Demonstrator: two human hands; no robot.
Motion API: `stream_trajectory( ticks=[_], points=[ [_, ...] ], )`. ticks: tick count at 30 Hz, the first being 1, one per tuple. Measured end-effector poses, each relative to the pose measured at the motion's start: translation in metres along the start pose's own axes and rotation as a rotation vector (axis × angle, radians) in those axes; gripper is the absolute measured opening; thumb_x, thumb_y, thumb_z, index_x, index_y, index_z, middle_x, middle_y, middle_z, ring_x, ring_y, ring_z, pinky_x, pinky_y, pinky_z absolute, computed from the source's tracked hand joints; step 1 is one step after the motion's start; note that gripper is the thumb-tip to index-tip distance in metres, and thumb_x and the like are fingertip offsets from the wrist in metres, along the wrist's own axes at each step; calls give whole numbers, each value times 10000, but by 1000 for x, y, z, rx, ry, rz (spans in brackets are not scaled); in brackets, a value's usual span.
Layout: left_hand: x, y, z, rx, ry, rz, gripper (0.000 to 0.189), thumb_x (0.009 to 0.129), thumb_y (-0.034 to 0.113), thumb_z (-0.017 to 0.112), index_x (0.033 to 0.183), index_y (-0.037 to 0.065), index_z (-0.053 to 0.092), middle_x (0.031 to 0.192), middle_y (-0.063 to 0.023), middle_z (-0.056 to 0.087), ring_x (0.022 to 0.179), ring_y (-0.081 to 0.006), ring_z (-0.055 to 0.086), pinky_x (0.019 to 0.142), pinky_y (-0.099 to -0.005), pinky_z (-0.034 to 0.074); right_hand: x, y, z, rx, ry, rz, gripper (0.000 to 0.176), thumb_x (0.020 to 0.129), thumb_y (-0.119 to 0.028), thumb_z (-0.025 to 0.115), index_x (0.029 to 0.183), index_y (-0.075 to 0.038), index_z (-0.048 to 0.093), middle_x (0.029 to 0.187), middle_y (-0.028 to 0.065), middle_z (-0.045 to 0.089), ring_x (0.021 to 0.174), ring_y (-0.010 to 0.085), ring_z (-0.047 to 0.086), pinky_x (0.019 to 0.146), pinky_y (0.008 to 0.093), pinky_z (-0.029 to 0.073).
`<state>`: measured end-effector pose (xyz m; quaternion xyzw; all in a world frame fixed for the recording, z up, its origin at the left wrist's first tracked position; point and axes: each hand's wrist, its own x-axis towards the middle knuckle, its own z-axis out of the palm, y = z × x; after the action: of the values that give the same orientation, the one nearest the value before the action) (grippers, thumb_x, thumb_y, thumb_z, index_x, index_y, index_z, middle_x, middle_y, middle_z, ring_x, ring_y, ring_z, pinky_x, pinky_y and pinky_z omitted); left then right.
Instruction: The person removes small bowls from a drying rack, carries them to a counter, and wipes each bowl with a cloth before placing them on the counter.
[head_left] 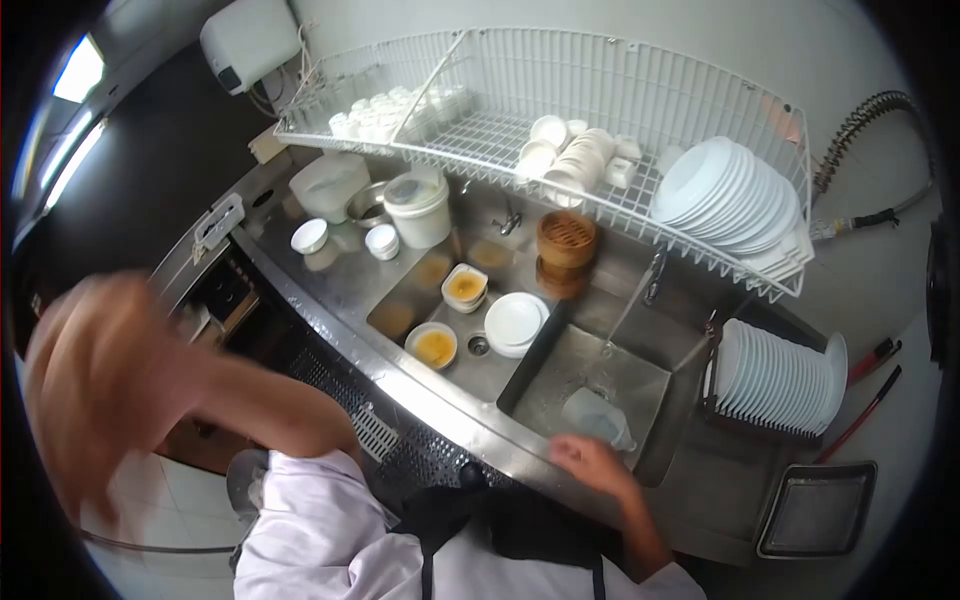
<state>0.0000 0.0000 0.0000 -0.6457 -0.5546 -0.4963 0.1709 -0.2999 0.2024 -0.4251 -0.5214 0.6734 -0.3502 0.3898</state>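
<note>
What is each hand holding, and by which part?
The right hand rests on the near end of a container in the sink; whether it grips cannot be told. The left hand, blurred, looks empty.

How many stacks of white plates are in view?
3. The shelf plates stand at the right end of the wire shelf; the rack plates stand in the dish rack at far right; a flat pile lies in the left basin. Others may be hidden.

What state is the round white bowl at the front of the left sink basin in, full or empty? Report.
Partly full: the round white bowl holds orange-yellow liquid; its depth cannot be told.
</note>
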Motion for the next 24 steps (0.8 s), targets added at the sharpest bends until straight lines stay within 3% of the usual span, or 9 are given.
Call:
stream_trajectory(
  ticks=[1,2,3,8,11,14,15,21,24],
  points=[
    [-26,-24,-14,621,312,-146,301,905,165,757,1172,26,743,1097,-107,737,945,-221,703,821,-290,564,14,-36,-18,-11,106,-100,341,952,-258,762,1217,-47,726,1087,155,762,944,271,761,831,383,586],
    [-48,-54,-28,1251,751,-504,277,935,164,736,1163,8,740,1075,-96,735,893,-184,689,782,-281,552,25,-65,-33,-28,212,-200,337,938,-213,782,1218,-34,724,1091,144,763,943,243,763,824,364,593],
    [-69,-80,-62,1400,947,-748,259,964,162,714,1155,-10,737,1052,-85,733,842,-146,675,743,-272,539,35,-90,-44,36,260,-241,325,931,-180,787,1211,-26,723,1096,137,761,942,231,763,821,350,596],
    [-200,-168,-231,1482,721,-1096,356,1002,260,704,1254,8,715,1186,-91,730,1001,-186,699,841,-370,565,69,-162,-69,66,403,-468,280,905,-65,797,1171,-8,730,1109,115,753,934,187,761,801,297,605],
    [-243,-200,-295,1482,615,-1222,519,995,414,678,1329,17,677,1254,-197,714,1067,-341,711,949,-429,543,95,-185,-71,-46,529,-531,277,881,-91,826,1136,-22,744,1094,109,754,899,192,758,773,308,603],
    [-301,-243,-376,1161,734,-1226,697,1014,534,608,1403,-45,594,1331,-238,675,1165,-372,686,1017,-421,519,128,-216,-77,-236,679,-554,278,851,-122,849,1096,-36,748,1074,104,751,882,232,746,764,339,592],
    [-299,-247,-390,1008,737,-1332,861,1016,651,516,1444,-96,527,1411,-282,614,1274,-382,623,1041,-429,511,143,-228,-82,-312,729,-556,279,839,-133,857,1079,-42,748,1065,101,749,882,249,740,765,352,588],
    [-302,-292,-440,707,736,-1506,960,1003,750,393,1482,-73,510,1507,-289,532,1397,-372,510,1093,-462,468,218,-260,-112,-639,967,-533,325,817,-187,859,1085,-60,726,1132,93,721,1065,320,683,886,415,563],
    [-316,-324,-471,718,373,-1404,979,990,761,434,1535,-52,460,1565,-278,471,1444,-371,469,1199,-442,362,233,-260,-132,-722,988,-407,446,828,-217,853,1207,-50,689,1299,134,656,1196,351,627,978,445,531]
  ],
)
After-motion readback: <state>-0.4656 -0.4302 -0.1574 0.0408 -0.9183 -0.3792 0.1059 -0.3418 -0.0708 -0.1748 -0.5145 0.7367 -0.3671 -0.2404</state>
